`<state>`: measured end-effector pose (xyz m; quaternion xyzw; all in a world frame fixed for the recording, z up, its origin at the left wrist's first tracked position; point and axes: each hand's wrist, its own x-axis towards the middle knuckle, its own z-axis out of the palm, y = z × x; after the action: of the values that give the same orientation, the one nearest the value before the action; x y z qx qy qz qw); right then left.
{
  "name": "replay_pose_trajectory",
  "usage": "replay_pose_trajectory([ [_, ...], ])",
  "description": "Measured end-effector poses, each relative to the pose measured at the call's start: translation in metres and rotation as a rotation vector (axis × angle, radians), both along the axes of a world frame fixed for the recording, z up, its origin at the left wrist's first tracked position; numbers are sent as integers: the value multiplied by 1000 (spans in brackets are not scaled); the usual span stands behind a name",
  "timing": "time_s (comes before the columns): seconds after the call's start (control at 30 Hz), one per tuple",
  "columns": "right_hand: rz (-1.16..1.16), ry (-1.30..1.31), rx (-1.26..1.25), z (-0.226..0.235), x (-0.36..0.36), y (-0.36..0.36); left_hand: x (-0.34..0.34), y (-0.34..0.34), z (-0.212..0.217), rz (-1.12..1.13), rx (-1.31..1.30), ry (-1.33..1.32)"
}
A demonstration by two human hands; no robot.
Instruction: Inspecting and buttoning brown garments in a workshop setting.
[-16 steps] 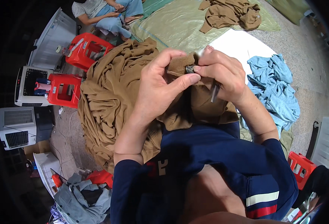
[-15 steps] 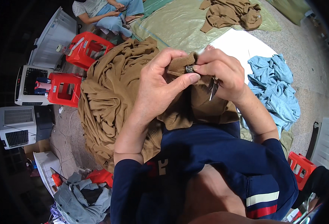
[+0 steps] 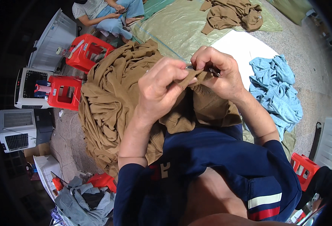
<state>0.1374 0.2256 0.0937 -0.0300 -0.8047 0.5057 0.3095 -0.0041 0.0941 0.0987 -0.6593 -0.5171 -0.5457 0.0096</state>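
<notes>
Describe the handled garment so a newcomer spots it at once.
Find the big brown heap left of centre, then move right to the left hand and right hand. The brown knit garment is pinched between them, its folds hanging down toward the navy shirt. Unlike the similarly coloured heap, it is held up in both hands.

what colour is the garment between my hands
The garment is brown, seen best in the head view.

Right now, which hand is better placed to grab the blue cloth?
Probably the right hand: it is nearer the blue cloth, which lies on that side. The left hand is farther away, and both pinch brown cloth.
</notes>
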Motion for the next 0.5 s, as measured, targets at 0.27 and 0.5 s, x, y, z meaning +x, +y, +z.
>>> replay_pose_trajectory([
  [0.27,-76,-86,25,-11,1,-29,2,-16,-20,222,152,421],
  [0.5,336,-1053,-88,-40,13,33,-22,-53,-35,321,-401,-173],
])
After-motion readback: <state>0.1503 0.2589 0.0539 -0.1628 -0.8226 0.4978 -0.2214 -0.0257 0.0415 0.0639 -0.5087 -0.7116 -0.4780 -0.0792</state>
